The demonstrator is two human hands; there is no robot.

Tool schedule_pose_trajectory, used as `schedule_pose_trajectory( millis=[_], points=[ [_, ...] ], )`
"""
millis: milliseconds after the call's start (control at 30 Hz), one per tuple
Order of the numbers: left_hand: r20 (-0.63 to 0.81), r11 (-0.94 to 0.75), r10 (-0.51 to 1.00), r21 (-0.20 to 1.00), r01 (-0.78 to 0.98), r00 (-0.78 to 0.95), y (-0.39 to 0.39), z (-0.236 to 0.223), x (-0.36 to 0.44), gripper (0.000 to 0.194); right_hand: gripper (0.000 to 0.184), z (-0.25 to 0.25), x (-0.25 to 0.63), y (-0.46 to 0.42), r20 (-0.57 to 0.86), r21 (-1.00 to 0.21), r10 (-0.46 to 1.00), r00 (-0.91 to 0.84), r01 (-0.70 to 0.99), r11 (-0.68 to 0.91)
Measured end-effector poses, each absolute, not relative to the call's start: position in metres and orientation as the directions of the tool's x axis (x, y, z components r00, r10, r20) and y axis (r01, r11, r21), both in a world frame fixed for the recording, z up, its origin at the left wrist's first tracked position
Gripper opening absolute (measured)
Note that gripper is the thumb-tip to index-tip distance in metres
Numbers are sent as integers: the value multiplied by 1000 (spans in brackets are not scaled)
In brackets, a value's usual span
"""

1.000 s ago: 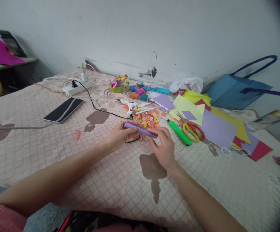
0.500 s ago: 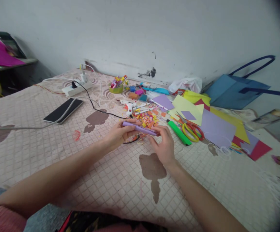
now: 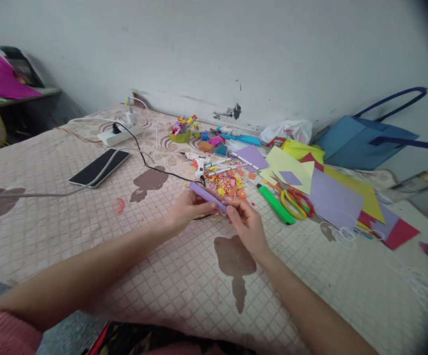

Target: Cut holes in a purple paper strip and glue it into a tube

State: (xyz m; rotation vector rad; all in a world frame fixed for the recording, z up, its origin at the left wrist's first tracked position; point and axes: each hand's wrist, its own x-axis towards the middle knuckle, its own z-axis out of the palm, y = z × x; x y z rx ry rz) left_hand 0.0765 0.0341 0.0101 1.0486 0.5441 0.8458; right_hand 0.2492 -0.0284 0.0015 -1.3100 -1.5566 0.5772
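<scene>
Between my two hands is a narrow folded strip of purple paper [image 3: 207, 195], tilted down toward the right. My left hand [image 3: 184, 211] pinches it along its left and middle part, thumb on the near side. At its right end my right hand [image 3: 246, 220] grips it between thumb and fingers. Beneath and behind the strip lies a heap of small colourful paper scraps [image 3: 225, 183]. A white glue gun [image 3: 199, 166] rests just beyond, its black cord running left. Right of my hands are a green utility knife [image 3: 276, 204] and yellow-and-red scissors [image 3: 293, 203].
Sheets of coloured paper [image 3: 337, 195] spread over the right side. A blue bag [image 3: 365, 140] stands against the wall. To the left lie a phone [image 3: 99, 168] and a white power strip [image 3: 120, 134] with cables. A green bowl of paper pieces [image 3: 180, 136] sits at the back.
The purple paper strip has tilted, its right end now lower and nearer. My right hand's fingers have closed in on that end, with the thumb moved up onto it.
</scene>
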Motion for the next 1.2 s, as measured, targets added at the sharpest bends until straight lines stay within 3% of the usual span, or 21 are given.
schedule_pose_trajectory(
  millis=[433, 1200],
  points=[
    [95, 72, 840, 956, -283, 534, 28, 13, 78, 25, 14, -1, 245, -30, 309, -885, 948, 77, 387, 257],
    [22, 99, 921, 952, -288, 389, 35, 18, 74, 40, 18, -2, 242, -30, 251, -920, 964, 82, 329, 212]
  ],
)
